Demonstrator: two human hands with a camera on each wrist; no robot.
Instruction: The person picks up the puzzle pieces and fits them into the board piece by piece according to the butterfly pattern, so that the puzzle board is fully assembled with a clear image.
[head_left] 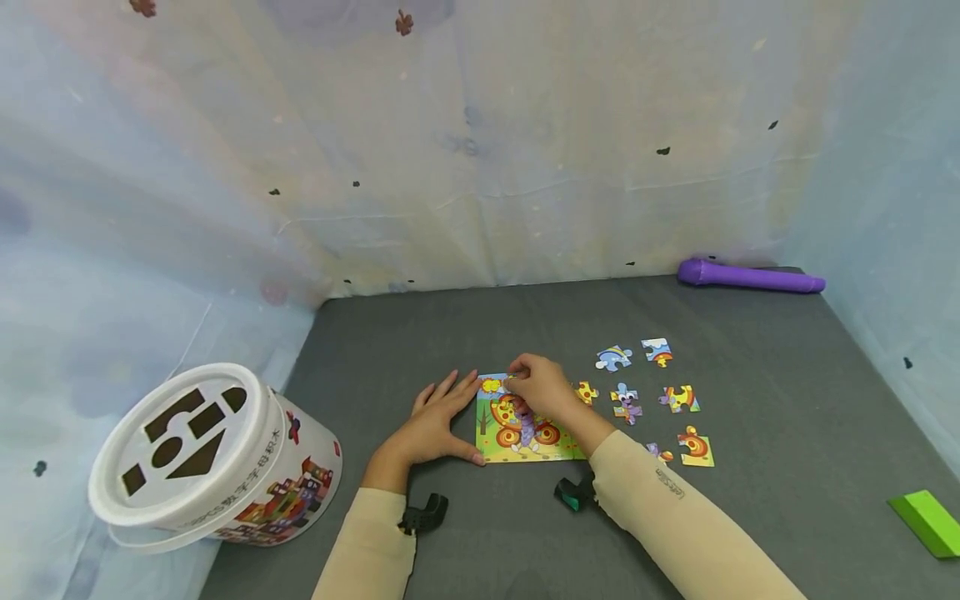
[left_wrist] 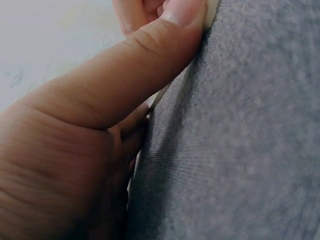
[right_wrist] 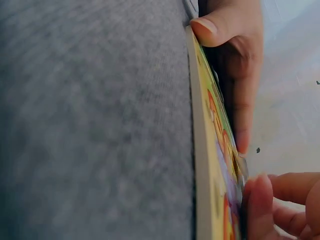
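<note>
A dark gray counter (head_left: 405, 333) carries everything, its surface cloth-like in texture. Near its middle lies a bright butterfly puzzle (head_left: 528, 442), flat. Loose puzzle pieces (head_left: 679, 399) are scattered to its right, some partly hidden by a sleeve. A purple stick (head_left: 753, 277) with a rounded end lies along the far edge, toward the right. A green block (head_left: 928, 522) sits near the right edge, and a white bucket (head_left: 311, 479) stands at the left.

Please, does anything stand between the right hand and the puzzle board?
Nothing visible does. The right hand is over the upper part of the puzzle board; the left hand is at the left edge, aside, and the loose pieces lie to the right.
</note>
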